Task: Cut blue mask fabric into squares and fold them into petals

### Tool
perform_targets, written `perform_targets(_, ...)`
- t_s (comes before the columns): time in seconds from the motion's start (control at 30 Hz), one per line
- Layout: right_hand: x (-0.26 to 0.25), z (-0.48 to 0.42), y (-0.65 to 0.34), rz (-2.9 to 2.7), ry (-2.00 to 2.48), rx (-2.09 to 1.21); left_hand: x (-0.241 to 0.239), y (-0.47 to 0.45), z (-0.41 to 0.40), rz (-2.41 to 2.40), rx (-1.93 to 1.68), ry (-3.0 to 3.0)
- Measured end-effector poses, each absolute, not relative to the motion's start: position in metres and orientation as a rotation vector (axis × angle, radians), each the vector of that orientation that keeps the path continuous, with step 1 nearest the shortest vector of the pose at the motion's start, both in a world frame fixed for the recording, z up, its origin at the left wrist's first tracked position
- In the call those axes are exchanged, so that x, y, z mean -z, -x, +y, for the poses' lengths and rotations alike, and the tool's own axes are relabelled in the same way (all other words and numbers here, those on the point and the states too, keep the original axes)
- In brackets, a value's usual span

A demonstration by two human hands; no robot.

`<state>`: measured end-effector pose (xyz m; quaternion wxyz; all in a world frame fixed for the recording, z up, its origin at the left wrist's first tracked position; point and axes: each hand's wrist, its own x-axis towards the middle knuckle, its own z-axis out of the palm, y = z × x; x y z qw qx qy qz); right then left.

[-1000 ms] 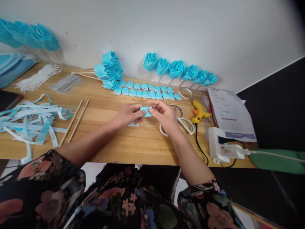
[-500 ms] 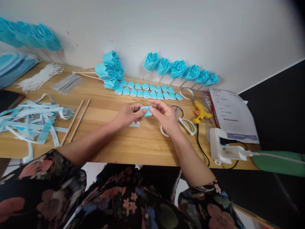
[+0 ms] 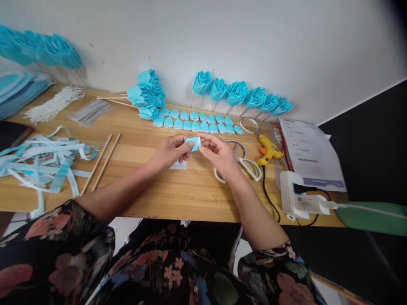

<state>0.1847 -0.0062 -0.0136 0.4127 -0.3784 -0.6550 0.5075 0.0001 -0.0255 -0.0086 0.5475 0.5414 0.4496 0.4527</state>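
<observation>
A small folded piece of blue fabric (image 3: 193, 143) is held up between my two hands over the table. My left hand (image 3: 174, 150) pinches its left part, thumb lying across the front. At its right edge are the thumb and forefinger of my right hand (image 3: 218, 153), closed on it or touching it. Under my left fingers a pale flat piece (image 3: 179, 165) lies on the wood, partly hidden. Just behind the hands run two rows of blue petal pieces (image 3: 195, 126). Scissors with white handles (image 3: 251, 169) and a tape roll (image 3: 239, 149) lie by my right wrist.
Blue fabric roses (image 3: 238, 93) on sticks lean along the wall. A yellow glue gun (image 3: 269, 150), papers (image 3: 310, 152) and a white power strip (image 3: 288, 195) are on the right. Cut strips (image 3: 47, 156), two wooden sticks (image 3: 106, 161) and stacked blue masks (image 3: 23, 91) are on the left.
The blue fabric piece has tipped and shifted slightly left and up, showing more of its face and a pale right edge. My right fingertips have moved a little along that edge.
</observation>
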Motion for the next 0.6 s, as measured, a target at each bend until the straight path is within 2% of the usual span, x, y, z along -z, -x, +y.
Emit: perform_targets(0.6, 0.0164, -0.0066, -0.1823, -1.645, 0.967, -1.294, 0.0081, -0.0021, -0.0278, 1.112, -1.071, -1.298)
